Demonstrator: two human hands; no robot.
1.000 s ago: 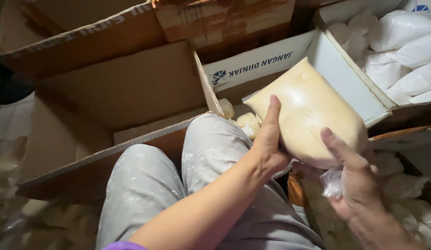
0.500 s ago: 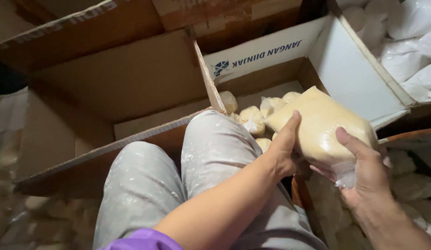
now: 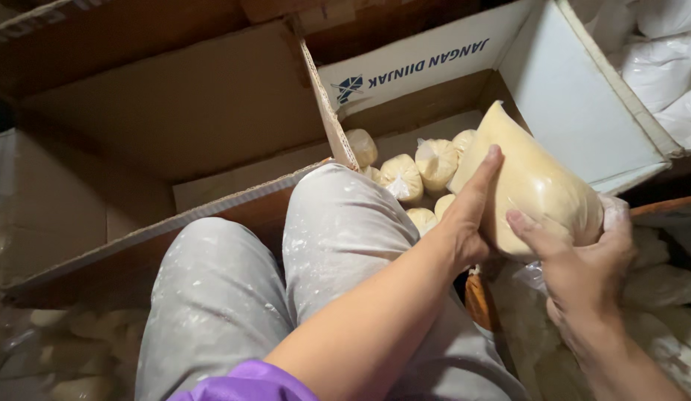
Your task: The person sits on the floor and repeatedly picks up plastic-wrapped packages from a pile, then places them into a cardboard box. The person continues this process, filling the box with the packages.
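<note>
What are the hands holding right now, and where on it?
Both hands hold one clear bag of yellowish dough: the left hand on its left side, the right hand at its lower end.

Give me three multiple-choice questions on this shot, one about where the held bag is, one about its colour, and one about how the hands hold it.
1. Where is the plastic bag?
A. over the open cardboard box
B. flat on the person's knee
C. lying on the floor

2. What colour are the bag's contents?
A. dark green
B. pale yellow
C. bright red

3. How is the bag held?
A. by one hand only
B. by no hand
C. between both hands

Answers: 
1 A, it hangs above the box opening where smaller filled bags lie. 
2 B, the filling shows pale yellow through the clear plastic. 
3 C, the left hand presses its near side and the right hand grips it from below.
</note>
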